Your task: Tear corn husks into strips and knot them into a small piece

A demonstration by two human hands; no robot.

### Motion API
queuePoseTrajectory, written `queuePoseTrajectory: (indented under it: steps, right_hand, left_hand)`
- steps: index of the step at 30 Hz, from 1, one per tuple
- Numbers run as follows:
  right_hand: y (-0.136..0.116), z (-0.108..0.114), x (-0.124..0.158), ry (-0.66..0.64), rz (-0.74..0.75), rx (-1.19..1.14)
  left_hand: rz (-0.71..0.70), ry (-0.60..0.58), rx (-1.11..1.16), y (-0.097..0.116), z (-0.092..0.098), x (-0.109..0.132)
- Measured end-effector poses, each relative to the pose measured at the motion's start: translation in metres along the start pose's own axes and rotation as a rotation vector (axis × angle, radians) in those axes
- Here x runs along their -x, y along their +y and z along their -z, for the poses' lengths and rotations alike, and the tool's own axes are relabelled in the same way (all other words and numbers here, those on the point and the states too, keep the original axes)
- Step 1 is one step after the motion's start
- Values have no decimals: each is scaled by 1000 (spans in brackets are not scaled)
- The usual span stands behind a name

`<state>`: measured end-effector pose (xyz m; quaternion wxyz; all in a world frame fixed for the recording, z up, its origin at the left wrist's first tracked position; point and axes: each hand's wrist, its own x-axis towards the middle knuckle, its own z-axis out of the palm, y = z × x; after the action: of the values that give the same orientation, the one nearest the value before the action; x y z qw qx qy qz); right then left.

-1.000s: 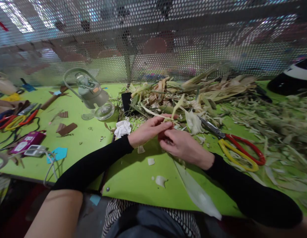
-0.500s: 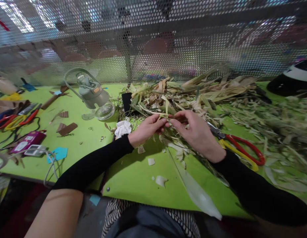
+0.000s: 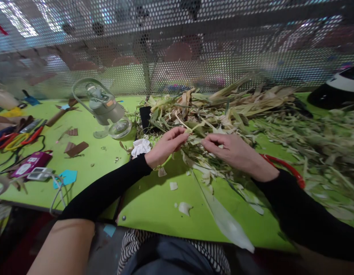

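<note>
My left hand point(image 3: 167, 147) pinches a pale green corn husk strip point(image 3: 196, 126) between thumb and fingers. Loose ends of the strip rise above the fingertips, and a stretch of it shows below the palm. To its right, a short gap away, my right hand point(image 3: 230, 151) has thumb and forefinger pressed together; whatever lies between them is too small to make out. Both hands hover in front of a heap of corn husks point(image 3: 214, 105). Under my right wrist, red-handled scissors point(image 3: 293, 170) are mostly covered, with part of one handle showing.
On the green table point(image 3: 156, 214), a long pale husk point(image 3: 227, 219) reaches the front edge. A crumpled tissue point(image 3: 140, 148), a black phone point(image 3: 145, 118) and a tilted bottle point(image 3: 105, 109) stand leftward. Shredded husk point(image 3: 331, 152) covers the right side. A perforated metal screen point(image 3: 165, 49) closes the back.
My right hand has moved right and away from my left hand, covering more of the scissors. The husk strip stays in my left hand, its ends now spread differently.
</note>
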<state>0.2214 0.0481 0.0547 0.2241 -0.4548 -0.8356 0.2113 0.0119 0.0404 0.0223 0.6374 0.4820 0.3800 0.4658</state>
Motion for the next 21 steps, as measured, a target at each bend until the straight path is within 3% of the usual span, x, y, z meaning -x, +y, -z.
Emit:
queuePoseTrajectory:
  steps: [6, 11, 15, 21]
  right_hand:
    - [-5, -21, 0, 16, -177, -300]
    - [-10, -35, 2, 136, -209, -479]
    - [-13, -33, 3, 256, -142, -594]
    - [-21, -23, 3, 256, -103, -628]
  left_hand:
    - [-201, -120, -341, -3, -3, 4]
    - [-364, -3, -643, -1, -6, 6]
    - [-276, 6, -603, 4, -9, 8]
    - [-12, -184, -324, 22, -14, 9]
